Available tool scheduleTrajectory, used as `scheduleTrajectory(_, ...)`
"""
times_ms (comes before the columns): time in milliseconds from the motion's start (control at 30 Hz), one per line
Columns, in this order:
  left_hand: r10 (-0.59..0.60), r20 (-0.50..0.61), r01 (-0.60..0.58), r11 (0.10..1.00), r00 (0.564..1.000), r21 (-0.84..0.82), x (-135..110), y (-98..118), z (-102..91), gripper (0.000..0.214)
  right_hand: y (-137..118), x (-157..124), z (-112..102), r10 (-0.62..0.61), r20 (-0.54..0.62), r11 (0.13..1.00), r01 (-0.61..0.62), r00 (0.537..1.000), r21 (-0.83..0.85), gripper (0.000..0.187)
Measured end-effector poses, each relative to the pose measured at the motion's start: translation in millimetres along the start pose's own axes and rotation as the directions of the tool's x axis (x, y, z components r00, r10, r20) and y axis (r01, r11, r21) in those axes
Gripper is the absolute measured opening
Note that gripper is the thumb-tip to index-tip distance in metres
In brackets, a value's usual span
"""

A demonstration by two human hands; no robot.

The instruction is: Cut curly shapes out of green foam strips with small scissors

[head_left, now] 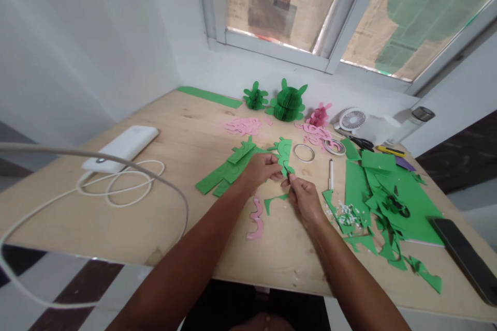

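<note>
Left hand: fingers pinched on a green paper piece, so the left hand [268,166] has a proper grip on its edge.
Right hand: the right hand [305,192] is closed around what looks like small scissors [288,175], mostly hidden by the fingers, blades right at the paper.
Green paper piece: the one in hand, the wavy-edged strip [286,149], is just above the table [186,139] or on it, can't really tell, roughly mid-table.
Left of that: a messy pile of green strips [229,168], partly behind the left forearm.
Closest to the wrists: a wavy pink strip [256,220] and a thin green scrap [268,206] lying flat between the arms.
Right side: a white pen [331,174], then white paper bits [347,214] and a heap of green offcuts [384,230], with a dark phone [464,253] by the edge.
Back by the wall: two green honeycomb figures [288,103], a pink one [319,115], plus a little white fan [352,120].
Far left: white power bank [122,147], cable [130,201] looped next to it.
</note>
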State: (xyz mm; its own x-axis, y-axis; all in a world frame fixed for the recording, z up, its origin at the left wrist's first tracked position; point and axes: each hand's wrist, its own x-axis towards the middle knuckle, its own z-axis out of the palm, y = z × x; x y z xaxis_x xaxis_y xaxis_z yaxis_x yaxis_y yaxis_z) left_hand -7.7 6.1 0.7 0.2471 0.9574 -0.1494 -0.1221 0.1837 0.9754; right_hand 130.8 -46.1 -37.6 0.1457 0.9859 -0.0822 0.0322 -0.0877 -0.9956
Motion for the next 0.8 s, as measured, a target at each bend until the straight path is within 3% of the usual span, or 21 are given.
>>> scheduleTrajectory(800,0.008,-0.002,-0.008,1.0,1.0,0.006,1.7,-2.4,-0.2,0.015,3.4,1.3,-1.0,-0.008,-0.011,1.0,0.008,1.0,-0.018,0.056)
